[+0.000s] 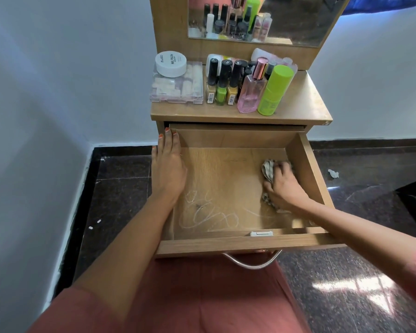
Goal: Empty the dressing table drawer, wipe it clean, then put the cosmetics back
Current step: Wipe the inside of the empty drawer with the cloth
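Wiping the open drawer (238, 245)
Right hand (285, 185), 3 o'clock: fingers curl round cloth (267, 171); left hand (169, 164), 9 o'clock: fingers lie straight on wall.

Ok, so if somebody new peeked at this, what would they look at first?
Probably the big drawer pulled open in the middle, its floor marked with white scribbles near the front. The right hand grips a crumpled cloth at the drawer's right side, while the left hand rests flat along the left wall. Up on the table top, the bright green bottle and pink perfume bottle stand out among crowded cosmetics.
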`<state>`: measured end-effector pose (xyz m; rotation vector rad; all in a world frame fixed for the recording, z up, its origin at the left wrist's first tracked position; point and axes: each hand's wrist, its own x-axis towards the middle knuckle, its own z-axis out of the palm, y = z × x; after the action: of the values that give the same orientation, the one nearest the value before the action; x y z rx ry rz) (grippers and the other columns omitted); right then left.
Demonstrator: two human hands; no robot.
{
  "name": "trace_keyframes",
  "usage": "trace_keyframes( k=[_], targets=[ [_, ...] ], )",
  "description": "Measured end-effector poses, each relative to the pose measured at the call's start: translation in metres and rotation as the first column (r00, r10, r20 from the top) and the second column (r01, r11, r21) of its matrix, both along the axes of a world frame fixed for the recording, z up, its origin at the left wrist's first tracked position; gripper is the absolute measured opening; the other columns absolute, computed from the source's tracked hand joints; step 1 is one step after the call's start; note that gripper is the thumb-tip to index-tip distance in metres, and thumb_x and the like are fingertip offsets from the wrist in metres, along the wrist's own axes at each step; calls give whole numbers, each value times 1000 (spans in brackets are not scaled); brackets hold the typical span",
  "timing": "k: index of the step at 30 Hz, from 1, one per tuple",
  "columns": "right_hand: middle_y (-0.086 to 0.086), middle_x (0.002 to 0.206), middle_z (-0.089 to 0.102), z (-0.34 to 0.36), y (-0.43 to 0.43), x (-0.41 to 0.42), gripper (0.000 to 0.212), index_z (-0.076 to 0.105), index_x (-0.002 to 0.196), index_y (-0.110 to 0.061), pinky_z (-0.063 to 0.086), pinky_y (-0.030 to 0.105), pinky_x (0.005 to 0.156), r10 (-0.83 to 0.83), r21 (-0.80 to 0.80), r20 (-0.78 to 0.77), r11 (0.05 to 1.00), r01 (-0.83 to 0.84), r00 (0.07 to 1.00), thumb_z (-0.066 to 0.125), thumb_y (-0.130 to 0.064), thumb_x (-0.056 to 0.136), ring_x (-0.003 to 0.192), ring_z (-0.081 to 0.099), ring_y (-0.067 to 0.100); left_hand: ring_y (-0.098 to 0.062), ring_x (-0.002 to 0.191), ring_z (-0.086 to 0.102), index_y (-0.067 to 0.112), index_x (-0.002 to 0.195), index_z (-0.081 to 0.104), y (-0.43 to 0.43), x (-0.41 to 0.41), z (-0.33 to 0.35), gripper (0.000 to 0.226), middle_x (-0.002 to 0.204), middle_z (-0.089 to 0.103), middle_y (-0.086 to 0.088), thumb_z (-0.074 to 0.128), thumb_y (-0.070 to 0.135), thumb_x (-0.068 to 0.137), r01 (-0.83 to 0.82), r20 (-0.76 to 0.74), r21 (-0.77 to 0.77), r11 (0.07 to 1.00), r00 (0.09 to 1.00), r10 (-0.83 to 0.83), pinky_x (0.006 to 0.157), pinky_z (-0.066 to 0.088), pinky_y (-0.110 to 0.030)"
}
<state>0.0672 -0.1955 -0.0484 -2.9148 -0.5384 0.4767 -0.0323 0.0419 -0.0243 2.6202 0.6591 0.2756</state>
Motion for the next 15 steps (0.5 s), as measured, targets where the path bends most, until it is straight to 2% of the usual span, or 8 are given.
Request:
trace_keyframes(
  k=[2, 5, 15],
  targets=[
    [28, 140, 22, 1, -10, -11, 63, 20, 136, 11, 21, 40, 114, 57, -21, -37, 998, -57, 998, 49, -23, 91, 133, 25, 39, -23, 145, 0, 8, 146, 10, 0, 0, -1, 55, 157, 3, -10, 28, -2, 95, 5, 25, -18, 1000, 1000, -4, 120, 2, -37],
    [25, 144, 16, 4, -15, -16, 61, 16, 138, 8, 17, 37, 115, 48, 26, -90, 999, -46, 995, 47, -19, 93, 136, 21, 38, -23, 145, 1, 6, 146, 11, 0, 0, -2, 56, 156, 3, -11, 28, -5, 94, 17, 57, -49, 999, 998, -14, 119, 0, -33],
    [26, 143, 17, 10, 18, 28, 47, 26, 134, 8, 33, 44, 105, -50, 154, -7, 987, 51, 999, 42, -12, 94, 122, 37, 46, -22, 145, 2, 7, 146, 11, -1, -1, -1, 56, 157, 3, -9, 30, -6, 95, 17, 76, -89, 996, 997, -10, 118, 1, -31]
  ],
)
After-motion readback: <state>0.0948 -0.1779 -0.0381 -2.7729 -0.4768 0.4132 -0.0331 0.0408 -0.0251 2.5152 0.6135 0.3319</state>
